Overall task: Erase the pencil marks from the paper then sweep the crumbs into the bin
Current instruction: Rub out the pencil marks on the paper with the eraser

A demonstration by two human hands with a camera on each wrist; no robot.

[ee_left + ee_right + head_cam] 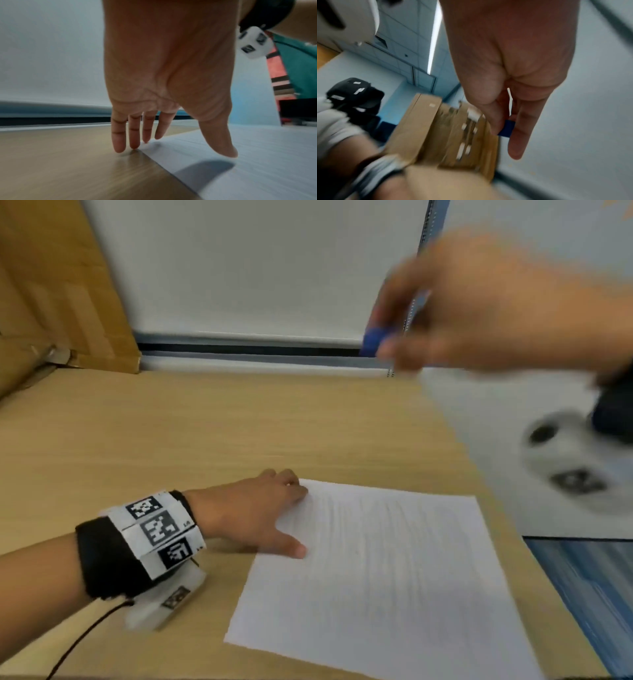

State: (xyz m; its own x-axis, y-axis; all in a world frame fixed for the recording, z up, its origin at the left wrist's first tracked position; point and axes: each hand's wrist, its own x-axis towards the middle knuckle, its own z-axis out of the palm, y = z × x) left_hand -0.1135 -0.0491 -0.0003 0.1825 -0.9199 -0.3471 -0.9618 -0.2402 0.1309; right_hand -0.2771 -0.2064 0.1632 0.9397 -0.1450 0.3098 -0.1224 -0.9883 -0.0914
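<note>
A white sheet of paper with faint pencil lines lies on the wooden table. My left hand rests on its left edge, fingers straight, the thumb and two fingertips on the paper, the others on the wood. High above the table's far right, my right hand is blurred. It pinches a small blue eraser between thumb and fingers; the right wrist view shows the eraser at the fingertips. No bin shows.
A cardboard box leans at the far left of the table. A white panel stands behind the table. The table's right edge runs diagonally, with blue floor beyond. A cable trails from my left wristband.
</note>
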